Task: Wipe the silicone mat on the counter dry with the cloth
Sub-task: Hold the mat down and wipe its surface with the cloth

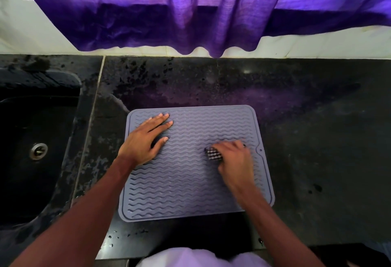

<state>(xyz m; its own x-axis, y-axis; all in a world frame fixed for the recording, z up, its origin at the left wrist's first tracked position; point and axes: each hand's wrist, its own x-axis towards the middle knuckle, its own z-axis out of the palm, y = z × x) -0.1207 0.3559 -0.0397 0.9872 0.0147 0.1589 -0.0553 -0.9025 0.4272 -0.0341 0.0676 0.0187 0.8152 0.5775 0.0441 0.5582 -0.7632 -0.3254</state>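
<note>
The mat is lying flat on the counter. The left hand is pressing the mat's far-left corner, fingers straight and spread, probably pinning it down. Near the mat's right edge, the right hand is gripping the bunched cloth, fingers curled around it, blurred mid-wipe.

silicone mat: grey, wavy-ribbed, flat on dark counter | cloth: checked, bunched, on mat's right part

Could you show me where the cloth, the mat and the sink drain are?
cloth [213,154]: head view, on the checked bit showing beside the right hand [234,157].
mat [190,182]: head view, on bare wavy ridges near its middle.
sink drain [38,150]: head view, on its round metal centre.
</note>
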